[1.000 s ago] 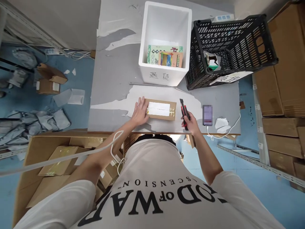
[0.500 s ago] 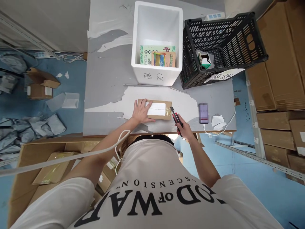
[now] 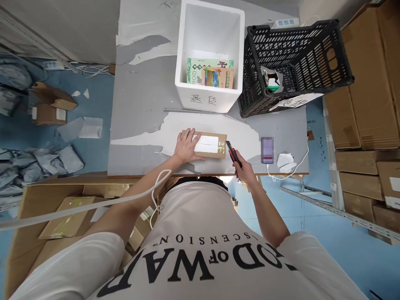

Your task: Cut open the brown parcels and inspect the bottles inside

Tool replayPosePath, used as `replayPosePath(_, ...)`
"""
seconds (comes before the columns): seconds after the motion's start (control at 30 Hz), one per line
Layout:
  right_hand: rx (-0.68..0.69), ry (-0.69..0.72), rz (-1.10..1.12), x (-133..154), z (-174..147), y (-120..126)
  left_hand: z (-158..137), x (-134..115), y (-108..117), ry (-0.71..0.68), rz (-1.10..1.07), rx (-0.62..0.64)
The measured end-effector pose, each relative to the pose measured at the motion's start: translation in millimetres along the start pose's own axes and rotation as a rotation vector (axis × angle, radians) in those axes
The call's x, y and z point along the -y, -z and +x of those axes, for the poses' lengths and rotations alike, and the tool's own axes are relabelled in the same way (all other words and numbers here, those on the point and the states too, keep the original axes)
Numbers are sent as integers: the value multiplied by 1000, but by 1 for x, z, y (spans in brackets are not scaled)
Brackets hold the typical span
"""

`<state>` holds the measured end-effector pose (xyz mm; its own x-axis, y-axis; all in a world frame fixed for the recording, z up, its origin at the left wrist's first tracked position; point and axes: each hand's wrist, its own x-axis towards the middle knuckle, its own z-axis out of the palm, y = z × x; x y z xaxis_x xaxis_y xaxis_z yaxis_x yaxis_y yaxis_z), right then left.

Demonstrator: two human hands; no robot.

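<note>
the left hand lies spread on a box; the right hand grips a utility knife beside the taped end.

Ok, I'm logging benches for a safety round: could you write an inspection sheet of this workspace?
Surface: grey tabletop with ragged white patches.
Job's things: small cardboard box, taped at its right end; box cutter, tip close to that end, contact unclear.
Clutter: white foam bin holding booklets, black crate, phone, white scraps.
Hands: left hand spread over the box's left end; right hand grips the cutter.
Cables: white cable at the phone's lower edge; thicker white cable crossing over the left forearm.
Surroundings: stacked cartons right, grey packages left.
</note>
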<state>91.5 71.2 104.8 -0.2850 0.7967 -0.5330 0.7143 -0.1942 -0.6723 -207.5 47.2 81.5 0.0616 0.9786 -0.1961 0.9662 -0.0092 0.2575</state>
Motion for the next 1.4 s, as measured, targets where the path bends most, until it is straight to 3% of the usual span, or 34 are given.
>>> replayPosePath(0.13,-12,62,-276,19,-4,11,-1,-2,0,17,-2,-4)
replayPosePath(0.3,11,130,-450,30,-11,26,-4,-3,-2,25,-6,-11)
replayPosePath(0.47,126,145,-388,22,-19,36,-5,-4,-3,34,-7,-10)
replayPosePath(0.6,194,124,-370,7,-31,30,-5,-4,-3,46,-12,-4)
replayPosePath(0.73,180,62,-168,-20,-46,23,-4,-3,-5,35,-19,-16)
replayPosePath(0.83,36,-10,-63,-42,-46,24,-4,0,-6,27,-23,-24)
replayPosePath(0.93,-220,-85,-233,-57,-22,17,-5,2,-8,15,-12,-59)
replayPosePath(1.0,-310,-113,-368,-64,7,4,-8,1,-11,-12,-3,-94)
replayPosePath(1.13,-325,-109,-510,-79,57,-33,-27,-8,-22,-134,-11,-108)
replayPosePath(1.23,-311,-88,-542,-92,69,-50,-46,-17,-33,-172,-36,-91)
replayPosePath(1.33,-339,-39,-574,-93,70,-46,-58,-22,-42,-156,-55,-101)
replayPosePath(1.4,-413,44,-580,-75,73,-35,-62,-23,-46,-154,-64,-110)
